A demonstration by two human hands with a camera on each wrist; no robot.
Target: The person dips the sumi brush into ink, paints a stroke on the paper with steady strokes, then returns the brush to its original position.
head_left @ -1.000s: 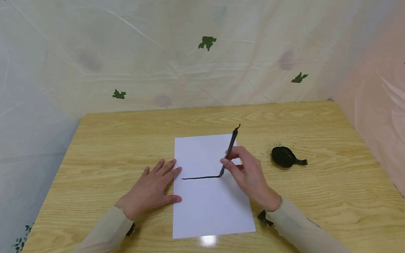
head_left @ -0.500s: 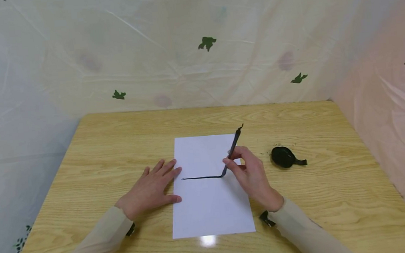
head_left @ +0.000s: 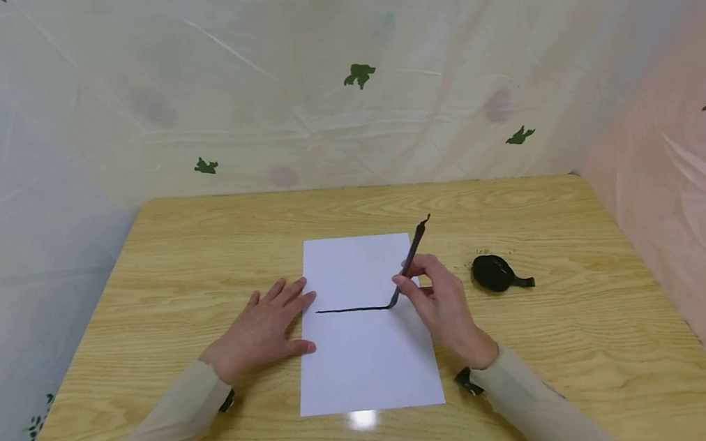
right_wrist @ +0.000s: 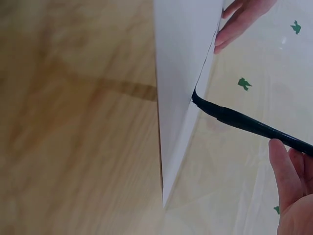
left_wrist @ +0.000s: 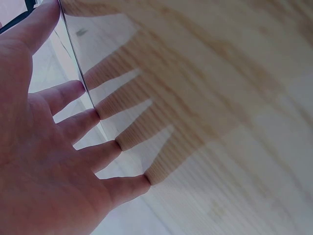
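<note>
Horizontal ink stroke in progress on a white sheet of paper (head_left: 367, 345) lying flat on the wooden tabletop (head_left: 144, 281). The right hand (head_left: 442, 307) pinches a black brush (head_left: 409, 264) between thumb and fingertips, the shaft tilted up and away, its bent tip touching the paper at the right end of the black line (head_left: 351, 310). The left hand (head_left: 262, 330) lies flat with fingers straight and spread, holding nothing — its fingertips and thumb rest on the sheet's left edge, the palm on the wood beside it. A black ink dish (head_left: 494, 272) sits on the tabletop to the right of the sheet, near the brush hand. Likely faults from this position: the stroke end is close to the paper's right edge, so an overrun would probably carry ink onto the wood; uneven pressure on the flexed tip may swell or blot the line; a slackened left hand could let the sheet slide under the drag — and the right wrist, low over the paper, might smear wet ink.
</note>
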